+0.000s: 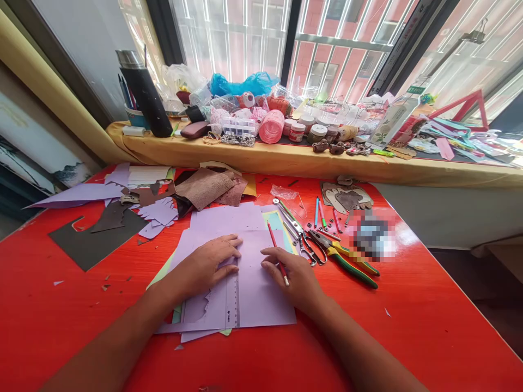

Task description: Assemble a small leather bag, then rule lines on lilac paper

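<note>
Purple paper (265, 299) at lower centre, under both my hands

My left hand (210, 264) lies spread, grasping nothing, over the clear ruler (232, 305), hiding its upper end; I judge it thin, stiff and slippery, best pressed mid-length. The paper should be light and crease easily; take it by the edges. My right hand (294, 275) pinches a red pencil (273, 237); its tip is unclear. At right, a pixelated patch (372, 237) hides something

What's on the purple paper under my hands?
A clear ruler, partly covered by your left hand; anything else under that palm is hidden. Your right hand holds a red pencil.
</note>
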### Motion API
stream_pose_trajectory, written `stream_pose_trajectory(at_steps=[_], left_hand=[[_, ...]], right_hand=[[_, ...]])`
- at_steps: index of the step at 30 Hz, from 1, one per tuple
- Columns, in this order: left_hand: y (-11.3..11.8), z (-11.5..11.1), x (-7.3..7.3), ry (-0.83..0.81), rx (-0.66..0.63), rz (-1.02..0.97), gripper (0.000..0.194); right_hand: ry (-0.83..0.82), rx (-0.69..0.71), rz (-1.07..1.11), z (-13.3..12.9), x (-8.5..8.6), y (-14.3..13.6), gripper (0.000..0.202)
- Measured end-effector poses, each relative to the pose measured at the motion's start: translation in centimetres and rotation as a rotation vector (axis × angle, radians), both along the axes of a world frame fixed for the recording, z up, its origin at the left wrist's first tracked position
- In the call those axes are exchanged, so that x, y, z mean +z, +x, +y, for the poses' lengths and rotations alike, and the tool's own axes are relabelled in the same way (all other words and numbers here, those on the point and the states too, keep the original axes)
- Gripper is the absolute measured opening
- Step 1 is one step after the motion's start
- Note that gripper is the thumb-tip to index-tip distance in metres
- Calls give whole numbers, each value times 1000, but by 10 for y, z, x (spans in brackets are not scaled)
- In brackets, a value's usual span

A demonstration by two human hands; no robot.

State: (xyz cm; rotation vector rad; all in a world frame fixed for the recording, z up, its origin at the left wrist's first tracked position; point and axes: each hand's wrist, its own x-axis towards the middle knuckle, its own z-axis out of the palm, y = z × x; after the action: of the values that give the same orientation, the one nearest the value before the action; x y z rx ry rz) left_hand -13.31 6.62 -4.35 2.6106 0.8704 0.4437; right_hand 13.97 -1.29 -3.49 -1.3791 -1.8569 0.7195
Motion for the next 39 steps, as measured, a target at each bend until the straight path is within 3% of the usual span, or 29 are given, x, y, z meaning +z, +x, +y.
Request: stream_pose_trajectory(at_steps=[6, 9, 12, 16, 18, 23, 29, 35, 39], left_hand=[[-17, -7, 24, 120, 106, -14, 33], [-22, -21, 31, 133, 63, 42, 32], [-18, -38, 25, 139, -62, 77, 35], [-5, -52, 11, 100, -264, 86, 67], [2, -54, 4, 84, -295, 96, 74], [9, -54, -9, 99, -231, 98, 63], [12, -47, -11, 83, -184, 105, 60], [16, -41, -13, 124, -178, 127, 58], [7, -48, -12, 186, -95, 95, 66]], right_hand=[[-124, -63, 164, 6, -2, 3, 20], [-135, -67, 209, 7, -3, 2, 21], [-119, -72, 187, 7, -2, 1, 21], [-87, -63, 165, 6, 0, 1, 21], [-55, -61, 139, 6, 0, 1, 21], [52, -47, 44, 0, -1, 1, 20], [107, -14, 26, -4, 4, -2, 21], [78, -23, -39, -3, 1, -4, 22], [8, -44, 15, -1, -2, -3, 20]])
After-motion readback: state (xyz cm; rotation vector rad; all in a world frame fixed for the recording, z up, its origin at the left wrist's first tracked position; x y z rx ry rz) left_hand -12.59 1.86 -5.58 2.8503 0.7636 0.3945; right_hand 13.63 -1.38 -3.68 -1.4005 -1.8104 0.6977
